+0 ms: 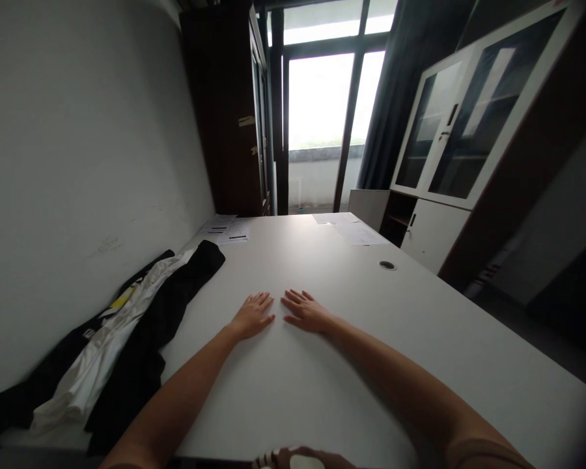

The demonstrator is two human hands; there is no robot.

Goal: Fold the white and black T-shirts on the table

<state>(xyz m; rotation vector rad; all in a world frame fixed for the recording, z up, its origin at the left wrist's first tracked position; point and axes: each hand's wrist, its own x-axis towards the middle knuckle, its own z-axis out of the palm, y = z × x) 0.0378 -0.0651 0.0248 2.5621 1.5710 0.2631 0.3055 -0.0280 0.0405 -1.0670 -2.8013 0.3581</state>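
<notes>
My left hand [254, 314] lies palm down on the white table [293, 384], its fingers stretched out and holding nothing. Just to its right, my right hand [306, 311] rests flat on the same surface, also with nothing in it. A small gap separates the two sets of fingertips. Left of my left forearm lies a heap of clothes: a black garment [146, 339] in front, a white garment [102, 352] in the middle, and more black cloth with a yellow patch [123, 298] along the wall.
Printed papers lie at the table's far left [232, 229] and far right [359, 231]. A round cable hole [387, 266] sits near the right edge. Beyond stand a dark cabinet [224, 111], a glass door [320, 104], and a white cabinet [437, 241] with one lower door open.
</notes>
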